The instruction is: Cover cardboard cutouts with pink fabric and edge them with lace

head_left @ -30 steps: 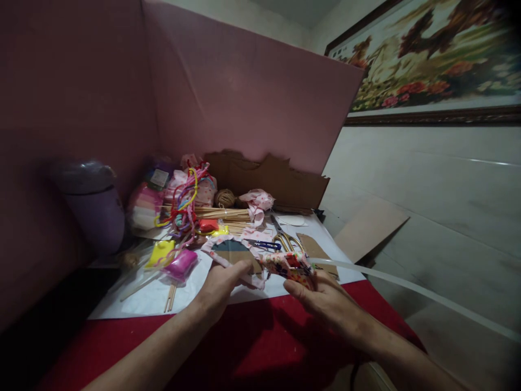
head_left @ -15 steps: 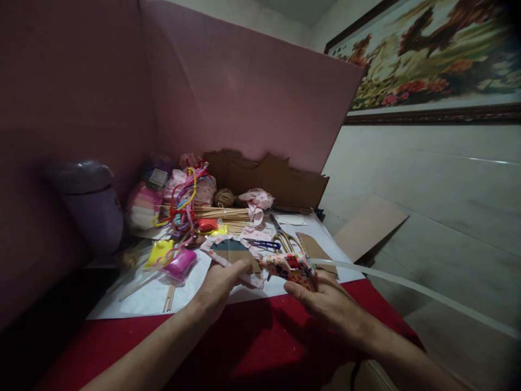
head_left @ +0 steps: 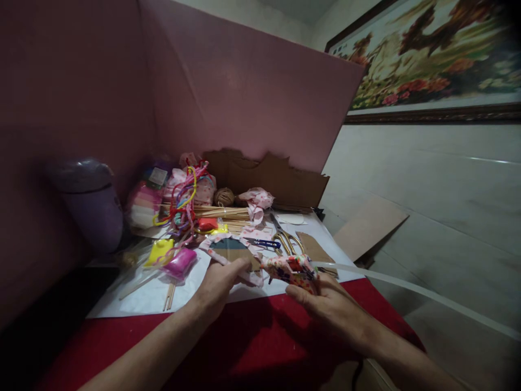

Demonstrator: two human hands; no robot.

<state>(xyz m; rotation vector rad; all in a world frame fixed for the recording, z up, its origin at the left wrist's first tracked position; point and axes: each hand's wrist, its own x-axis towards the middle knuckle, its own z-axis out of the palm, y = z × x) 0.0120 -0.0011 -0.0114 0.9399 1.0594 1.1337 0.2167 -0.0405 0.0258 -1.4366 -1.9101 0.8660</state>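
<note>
My left hand [head_left: 223, 282] is closed on the near edge of a cardboard piece [head_left: 234, 251] whose rim is wrapped in pink dotted fabric. In my right hand [head_left: 325, 298] is a flower-patterned hot glue gun [head_left: 291, 270], its nozzle pointing left at the right side of the cardboard piece. Whether the nozzle touches the rim I cannot tell. A long whitish glue stick [head_left: 391, 277] runs out of the gun's back end to the right. Just behind the gun lie gold-handled scissors [head_left: 288, 239] and dark blue thread snips [head_left: 264, 243].
White paper [head_left: 134, 304] covers part of the red tablecloth [head_left: 244, 342]. Behind are bamboo sticks [head_left: 222, 213], a twine ball [head_left: 223, 196], tangled pipe cleaners [head_left: 187, 195] and crumpled dotted fabric [head_left: 257, 201]. Yellow [head_left: 159, 253] and magenta packets [head_left: 180, 264] lie left; cut cardboard [head_left: 315, 252] lies right.
The glue gun and my right hand have shifted very slightly right and down. My left hand and the cardboard piece have stayed nearly still.
</note>
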